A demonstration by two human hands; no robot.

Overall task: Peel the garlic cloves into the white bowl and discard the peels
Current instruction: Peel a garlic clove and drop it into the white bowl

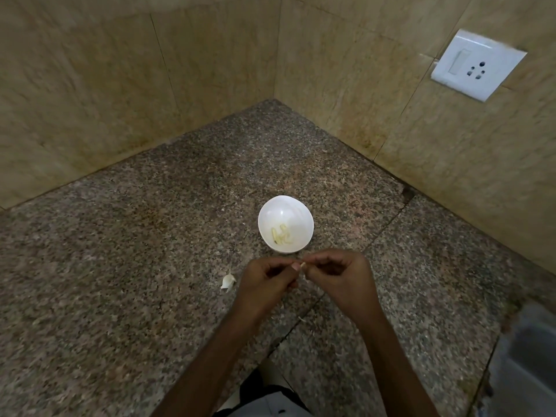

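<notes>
A white bowl (285, 212) stands on the speckled granite counter with a few peeled garlic cloves (282, 234) in its bottom. Just in front of the bowl, my left hand (264, 281) and my right hand (337, 275) meet above the counter. Between their fingertips they pinch one small garlic clove (303, 265), most of it hidden by the fingers. An unpeeled garlic clove (227, 282) lies on the counter just left of my left hand.
The granite counter (150, 251) runs into a corner of beige tiled walls. A white switch and socket plate (478, 64) is on the right wall. A steel sink (529, 365) sits at the lower right edge. A thin scrap of peel (301, 319) lies between my forearms.
</notes>
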